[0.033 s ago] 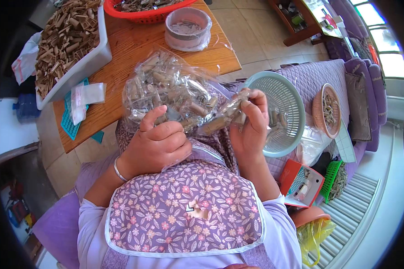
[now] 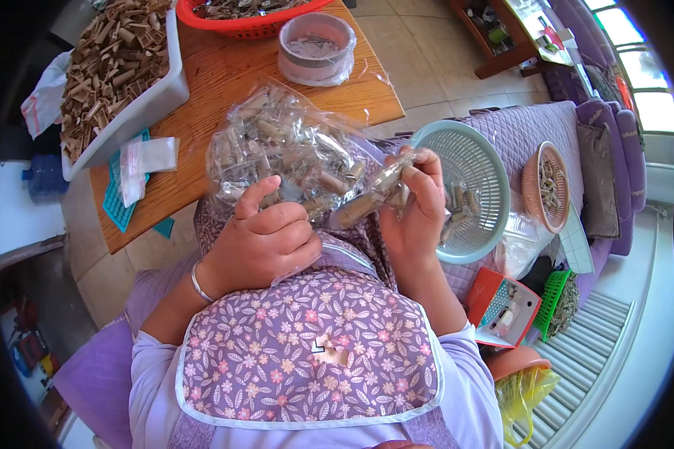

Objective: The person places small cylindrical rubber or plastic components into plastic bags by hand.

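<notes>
A large clear plastic bag (image 2: 273, 138) full of small packets with brownish tube-like pieces rests over my lap, against the table edge. My left hand (image 2: 269, 236) is closed at the bag's near side, gripping its plastic, with the index finger raised. Between thumb and fingers my right hand (image 2: 416, 206) pinches clear packets (image 2: 388, 179) of the brown pieces, just right of the bag. Beside that hand a pale blue-green plastic basket (image 2: 494, 161) holds several similar packets (image 2: 464, 202).
On the wooden table (image 2: 217, 63) are a white bin (image 2: 174, 86) of brown pieces, a red basket (image 2: 243, 28), a round tub (image 2: 318, 71) and plastic pouches (image 2: 153, 156). To the right sit a peach basket (image 2: 535, 179), a red box (image 2: 483, 292) and a green basket (image 2: 553, 299).
My right hand has shifted very slightly left and down with the packets, and more of the packets in the blue-green basket show. My left hand keeps its grip.
</notes>
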Available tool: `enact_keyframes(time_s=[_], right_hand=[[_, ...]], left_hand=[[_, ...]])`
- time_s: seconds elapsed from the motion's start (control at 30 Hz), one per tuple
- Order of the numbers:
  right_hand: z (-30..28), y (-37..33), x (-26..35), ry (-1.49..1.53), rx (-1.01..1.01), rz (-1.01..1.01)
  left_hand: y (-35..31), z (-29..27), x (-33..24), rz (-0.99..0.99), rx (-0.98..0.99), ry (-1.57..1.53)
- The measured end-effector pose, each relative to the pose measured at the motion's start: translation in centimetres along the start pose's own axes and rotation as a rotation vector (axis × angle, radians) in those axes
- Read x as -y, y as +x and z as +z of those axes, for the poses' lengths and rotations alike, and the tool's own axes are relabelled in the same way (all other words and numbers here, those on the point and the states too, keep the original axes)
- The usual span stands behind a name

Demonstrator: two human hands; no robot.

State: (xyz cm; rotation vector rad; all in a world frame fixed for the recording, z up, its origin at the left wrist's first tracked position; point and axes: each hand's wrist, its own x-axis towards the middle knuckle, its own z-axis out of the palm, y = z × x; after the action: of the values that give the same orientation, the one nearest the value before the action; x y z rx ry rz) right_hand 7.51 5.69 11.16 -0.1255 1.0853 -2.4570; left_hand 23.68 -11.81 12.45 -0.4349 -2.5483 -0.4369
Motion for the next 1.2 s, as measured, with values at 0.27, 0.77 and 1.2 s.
enact_keyframes(time_s=[0.27,0.77,1.2], right_hand=[[0.9,1.6,3.1,0.282,-0.036,-0.115],[3.7,4.0,-6.7,-1.211,0.796,-0.567],[-17.3,3.2,6.3,-2.167,0.594,0.026]], left_hand=[[-0.2,0.1,-0.1,0.006,-0.03,0.02],[0.4,0.7,0.2,0.057,-0.032,-0.031],[-0.2,1.0,0.5,0.002,-0.023,-0.056]])
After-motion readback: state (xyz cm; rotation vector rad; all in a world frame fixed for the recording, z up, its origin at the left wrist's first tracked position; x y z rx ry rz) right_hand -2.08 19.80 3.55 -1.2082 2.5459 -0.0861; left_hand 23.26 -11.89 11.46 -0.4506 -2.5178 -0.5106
